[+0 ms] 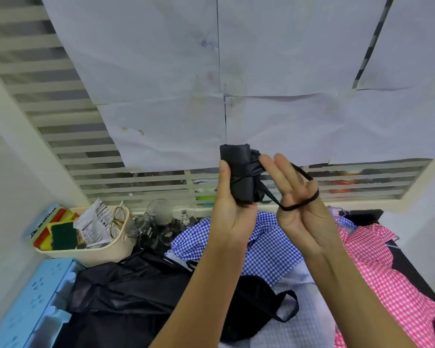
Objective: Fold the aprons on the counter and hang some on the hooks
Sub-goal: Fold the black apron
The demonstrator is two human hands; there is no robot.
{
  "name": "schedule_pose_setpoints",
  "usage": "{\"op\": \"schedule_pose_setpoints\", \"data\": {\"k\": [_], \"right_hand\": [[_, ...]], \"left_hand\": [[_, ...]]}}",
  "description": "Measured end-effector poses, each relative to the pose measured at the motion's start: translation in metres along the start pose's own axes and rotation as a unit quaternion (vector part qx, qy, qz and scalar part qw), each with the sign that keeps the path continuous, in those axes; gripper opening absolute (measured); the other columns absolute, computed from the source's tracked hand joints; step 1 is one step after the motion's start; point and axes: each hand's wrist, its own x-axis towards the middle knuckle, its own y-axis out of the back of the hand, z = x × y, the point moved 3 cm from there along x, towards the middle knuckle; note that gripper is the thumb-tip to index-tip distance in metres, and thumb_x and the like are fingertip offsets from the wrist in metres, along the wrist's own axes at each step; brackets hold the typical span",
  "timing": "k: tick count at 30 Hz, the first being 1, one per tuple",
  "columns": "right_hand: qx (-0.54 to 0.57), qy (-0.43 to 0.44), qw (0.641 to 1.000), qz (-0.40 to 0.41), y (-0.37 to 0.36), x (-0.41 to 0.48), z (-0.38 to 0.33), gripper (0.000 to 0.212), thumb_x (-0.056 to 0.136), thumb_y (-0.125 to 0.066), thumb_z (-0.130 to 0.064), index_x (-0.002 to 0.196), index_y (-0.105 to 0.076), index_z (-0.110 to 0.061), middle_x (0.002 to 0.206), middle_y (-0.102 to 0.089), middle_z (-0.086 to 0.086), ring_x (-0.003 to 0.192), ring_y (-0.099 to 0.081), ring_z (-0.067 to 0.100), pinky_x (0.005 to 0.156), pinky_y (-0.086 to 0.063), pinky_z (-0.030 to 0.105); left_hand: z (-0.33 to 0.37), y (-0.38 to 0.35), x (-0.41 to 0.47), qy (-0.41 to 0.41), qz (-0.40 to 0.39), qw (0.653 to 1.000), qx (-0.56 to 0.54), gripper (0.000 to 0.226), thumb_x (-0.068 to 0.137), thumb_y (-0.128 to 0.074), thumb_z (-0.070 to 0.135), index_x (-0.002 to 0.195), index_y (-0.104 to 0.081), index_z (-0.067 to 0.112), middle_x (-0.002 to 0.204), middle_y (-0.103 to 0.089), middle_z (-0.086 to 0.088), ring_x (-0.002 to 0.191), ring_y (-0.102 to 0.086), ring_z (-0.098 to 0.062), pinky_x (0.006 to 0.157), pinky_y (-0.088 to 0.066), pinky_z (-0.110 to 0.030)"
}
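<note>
The left hand (230, 209) is raised in front of the window, clasping a folded black apron (239, 169): thumb along its near-left edge, fingers hidden behind the bundle. The right hand (299, 204) is just beside it with fingers mostly straight and spread. A black strap (274, 200) from the bundle is looped round that hand, crossing the palm and passing behind the fingers. Whether the thumb pins the strap cannot be made out. More of the strap is wound tightly round the middle of the bundle.

Below the hands, heaped on the dark counter (369, 214), lie other aprons: a blue checked apron (269, 249) under the wrists, a pink checked apron (387, 272) to the right and cut off by the frame edge, a pale checked cloth (299, 322) at the bottom, and a crumpled black one (126, 292) to the left with a strap loop trailing out. The forearms cover much of this pile.

At the back left stands a cream basket (98, 254) holding sponges (63, 234) and packets, the print too small to read. Clear drinking glasses (158, 212) crowd beside it, their number hard to tell. A light blue box (35, 305) is cut off at the lower left. Behind, white paper sheets (161, 71) cover most of a slatted window (48, 96)—what lies beyond the slats is blurred.
</note>
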Motion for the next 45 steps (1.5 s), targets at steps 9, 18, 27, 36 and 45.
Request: {"op": "schedule_pose_setpoints", "data": {"k": [9,18,27,36,45], "right_hand": [[0.050,0.008,0.987,0.155,-0.018,0.009,0.025,0.049,0.071,-0.072,-0.021,0.116,-0.060,-0.005,0.122,-0.066,0.010,0.106,-0.066,0.013,0.085,-0.054,0.020],[-0.351,-0.075,0.930,0.072,-0.038,0.027,0.008,0.028,0.085,-0.066,-0.021,0.111,-0.067,-0.028,0.092,-0.071,-0.023,0.081,-0.062,-0.017,0.062,-0.044,0.001],[-0.398,0.020,0.916,0.035,-0.069,0.038,0.009,0.016,0.083,-0.070,-0.021,0.098,-0.071,-0.020,0.088,-0.075,-0.008,0.087,-0.068,0.002,0.074,-0.050,0.012],[-0.288,0.013,0.958,0.011,-0.083,0.036,0.023,0.023,0.078,-0.069,-0.003,0.100,-0.067,-0.010,0.092,-0.071,0.015,0.084,-0.067,0.019,0.069,-0.054,0.017],[-0.258,0.006,0.966,-0.021,-0.109,0.034,0.037,0.047,0.086,-0.042,-0.051,0.084,-0.061,-0.008,0.054,-0.044,-0.004,0.050,-0.038,0.006,0.058,-0.038,0.021]], "left_hand": [[0.018,0.009,0.003,-0.156,0.049,0.974,0.158,0.055,0.073,-0.068,0.024,0.123,-0.058,0.004,0.109,-0.069,-0.009,0.095,-0.068,-0.018,0.087,-0.056,-0.033],[0.041,0.018,0.010,-0.149,0.001,0.968,0.202,0.076,0.053,-0.089,0.039,0.117,-0.060,0.007,0.118,-0.066,-0.015,0.096,-0.068,-0.019,0.074,-0.056,-0.027],[0.073,0.004,0.010,-0.153,-0.098,0.951,0.251,0.085,0.038,-0.096,0.040,0.107,-0.059,0.007,0.099,-0.071,-0.008,0.091,-0.069,-0.018,0.078,-0.057,-0.030],[0.093,-0.018,-0.013,-0.270,-0.014,0.770,0.578,0.037,0.079,-0.043,0.057,0.083,-0.065,0.027,0.082,-0.069,0.006,0.077,-0.063,0.001,0.069,-0.050,-0.015],[0.115,-0.035,-0.052,-0.406,-0.031,0.743,0.531,0.018,0.088,-0.064,0.019,0.105,-0.058,0.023,0.094,-0.066,0.014,0.087,-0.062,0.004,0.072,-0.047,-0.010]]}}
